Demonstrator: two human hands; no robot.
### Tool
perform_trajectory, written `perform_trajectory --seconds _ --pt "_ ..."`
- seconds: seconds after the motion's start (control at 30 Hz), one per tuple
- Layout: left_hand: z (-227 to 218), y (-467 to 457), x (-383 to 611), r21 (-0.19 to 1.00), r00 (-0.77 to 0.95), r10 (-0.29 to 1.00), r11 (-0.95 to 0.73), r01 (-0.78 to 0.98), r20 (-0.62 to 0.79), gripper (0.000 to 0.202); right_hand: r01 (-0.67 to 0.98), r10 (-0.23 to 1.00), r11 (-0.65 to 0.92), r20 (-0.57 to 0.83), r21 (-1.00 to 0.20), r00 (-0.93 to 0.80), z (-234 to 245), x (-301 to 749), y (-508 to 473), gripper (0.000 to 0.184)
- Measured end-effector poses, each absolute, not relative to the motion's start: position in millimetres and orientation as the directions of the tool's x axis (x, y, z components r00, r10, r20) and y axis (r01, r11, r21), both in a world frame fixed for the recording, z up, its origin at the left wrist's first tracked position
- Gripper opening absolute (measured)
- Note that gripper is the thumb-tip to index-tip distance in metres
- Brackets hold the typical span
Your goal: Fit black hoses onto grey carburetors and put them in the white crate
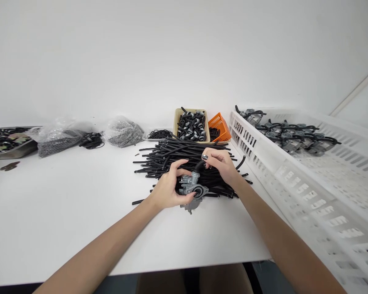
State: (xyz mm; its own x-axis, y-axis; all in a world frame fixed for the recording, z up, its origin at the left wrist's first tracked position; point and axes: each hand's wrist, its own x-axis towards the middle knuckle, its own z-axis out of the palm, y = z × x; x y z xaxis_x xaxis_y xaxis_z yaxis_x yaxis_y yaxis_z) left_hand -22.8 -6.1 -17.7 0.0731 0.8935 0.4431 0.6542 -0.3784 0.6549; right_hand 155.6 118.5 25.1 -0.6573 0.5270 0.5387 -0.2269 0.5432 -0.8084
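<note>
My left hand [171, 188] is closed around a silver metal carburetor [194, 189], its thumb by the round flange opening. The carburetor is held over the front of a pile of black rubber hoses [159, 157]. From its top neck a curved black rubber cap [199, 165] rises, with a thin end running off to the right. My right hand [220, 162] pinches this cap between thumb and fingers. The fingertips partly hide where the cap meets the neck.
A white crate [257, 147] on the right contains several carburetors [294, 136]. Behind the hoses stand a beige basket [176, 122] of black-and-silver parts and a tilted orange basket [223, 128]. Bags of small metal parts [124, 132] and a metal tray [21, 151] lie left.
</note>
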Motion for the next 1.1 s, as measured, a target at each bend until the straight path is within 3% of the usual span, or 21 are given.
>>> perform_trajectory --seconds 0.23,0.33,0.53,0.67,0.93,1.1 --pt "-18 -7 -22 0.665 0.079 0.888 -0.395 0.634 0.453 0.081 -0.299 0.507 0.401 0.482 -0.866 -0.715 21 154 122 0.045" --pt "-17 -7 -22 0.668 0.074 0.892 -0.387 0.636 0.446 0.08 -0.285 0.54 0.396 0.473 -0.873 -0.696 18 152 123 0.044" --pt "-17 -6 -23 0.674 0.068 0.901 -0.369 0.64 0.428 0.079 -0.296 0.603 0.232 0.376 -0.926 -0.703 17 152 125 0.033" --pt "-18 -6 -23 0.675 0.077 0.902 -0.373 0.637 0.425 0.079 -0.254 0.609 0.311 0.398 -0.916 -0.686 19 154 127 0.03" --pt "-17 -6 -23 0.659 0.082 0.901 -0.372 0.654 0.427 0.079 -0.26 0.671 0.319 0.411 -0.911 -0.616 18 144 122 0.039" --pt "-16 -6 -23 0.662 0.084 0.901 -0.373 0.65 0.425 0.078 -0.248 0.659 0.366 0.438 -0.897 -0.611 18 141 114 0.034"
